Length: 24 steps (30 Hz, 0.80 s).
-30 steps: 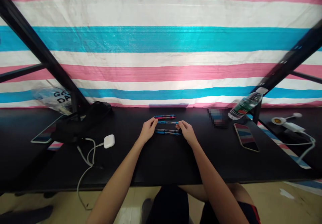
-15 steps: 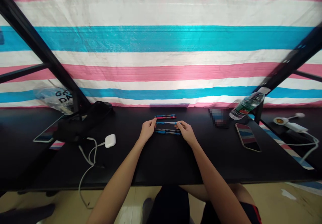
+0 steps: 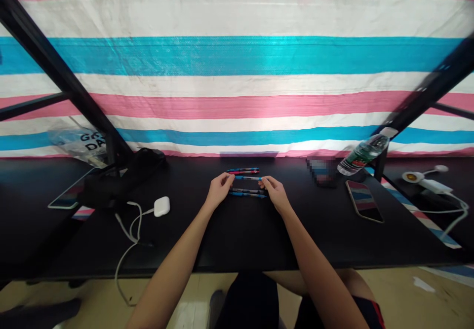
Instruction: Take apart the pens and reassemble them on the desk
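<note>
Woven plastic tarpaulin (image 3: 237, 55) in broad pink, white and blue stripes fills the upper frame, its glossy weave faintly creased. Straight black metal struts (image 3: 55, 67) slant across both upper corners, and a matte black surface (image 3: 237, 240) runs below.

Near the centre of that surface, a slim blue-and-white plastic pen (image 3: 248, 178) spans the gap between the left hand (image 3: 220, 190) and the right hand (image 3: 276, 193). The fingers (image 3: 226, 178) of the left hand are pressed together, pinching its left end, while those of the right hand (image 3: 265, 182) pinch its right end. Just beyond it lies a pair of thin red-and-blue pens (image 3: 242, 171), and just nearer, a pair of thin dark blue pens (image 3: 247, 193), all roughly parallel.

Toward the left of the frame sit a crumpled clear plastic bag (image 3: 76, 141) with black lettering, a soft black fabric bag (image 3: 122, 181) and a flat glass tablet (image 3: 66, 196). A rounded white earbud case (image 3: 161, 206) trails a thin white cable (image 3: 129, 230) over the front edge.

Toward the right, a pixelated object (image 3: 320, 171) is too blurred to identify. Beside it tilts a ribbed clear plastic water bottle (image 3: 363, 155) with a green label, and a smartphone (image 3: 365, 201) lies nearer, its glossy glass mirroring the stripes.
</note>
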{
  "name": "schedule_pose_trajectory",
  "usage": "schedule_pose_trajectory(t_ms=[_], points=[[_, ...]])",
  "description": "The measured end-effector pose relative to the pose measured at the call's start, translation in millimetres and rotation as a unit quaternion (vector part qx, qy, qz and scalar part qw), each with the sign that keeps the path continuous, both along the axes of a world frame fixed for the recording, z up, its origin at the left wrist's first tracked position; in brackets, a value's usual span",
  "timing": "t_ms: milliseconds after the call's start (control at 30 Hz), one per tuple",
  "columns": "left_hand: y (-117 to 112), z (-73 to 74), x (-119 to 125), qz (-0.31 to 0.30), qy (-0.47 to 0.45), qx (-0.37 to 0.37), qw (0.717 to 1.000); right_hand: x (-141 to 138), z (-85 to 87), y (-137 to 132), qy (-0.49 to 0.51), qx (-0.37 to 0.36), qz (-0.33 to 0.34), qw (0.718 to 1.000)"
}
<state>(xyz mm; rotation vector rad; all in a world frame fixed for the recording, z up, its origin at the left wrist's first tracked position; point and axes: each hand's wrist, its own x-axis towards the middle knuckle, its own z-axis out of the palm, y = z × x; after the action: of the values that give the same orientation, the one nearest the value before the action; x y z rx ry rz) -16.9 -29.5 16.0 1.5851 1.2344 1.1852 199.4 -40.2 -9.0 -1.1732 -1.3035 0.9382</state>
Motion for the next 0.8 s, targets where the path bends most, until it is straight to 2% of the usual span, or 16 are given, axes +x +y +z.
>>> schedule_pose_trajectory(t_ms=[133, 233, 467, 600, 700, 800], points=[[-1.2, 2.5, -0.2, -0.019, -0.006, 0.014, 1.0, -0.1, 1.1, -0.4, 0.002, -0.003, -0.01, 1.0], [-1.8, 3.4, 0.3, -0.002, 0.021, -0.005, 1.0, 0.0, 1.5, -0.6, 0.002, 0.001, -0.003, 1.0], [-2.6, 4.4, 3.0, -0.028, -0.037, -0.001, 0.999, 0.8, 0.9, -0.4, -0.004, -0.002, -0.005, 1.0], [-1.1, 3.5, -0.9, 0.036, 0.003, -0.011, 0.999, 0.2, -0.1, 0.1, 0.018, 0.005, -0.012, 1.0], [0.7, 2.4, -3.7, 0.071, -0.009, -0.014, 0.997, 0.4, -1.4, 1.5, 0.056, 0.007, -0.044, 0.997], [3.6, 0.2, -4.1, 0.075, -0.092, -0.034, 0.992, 3.4, -3.4, 4.3, 0.117, 0.001, -0.123, 0.986]])
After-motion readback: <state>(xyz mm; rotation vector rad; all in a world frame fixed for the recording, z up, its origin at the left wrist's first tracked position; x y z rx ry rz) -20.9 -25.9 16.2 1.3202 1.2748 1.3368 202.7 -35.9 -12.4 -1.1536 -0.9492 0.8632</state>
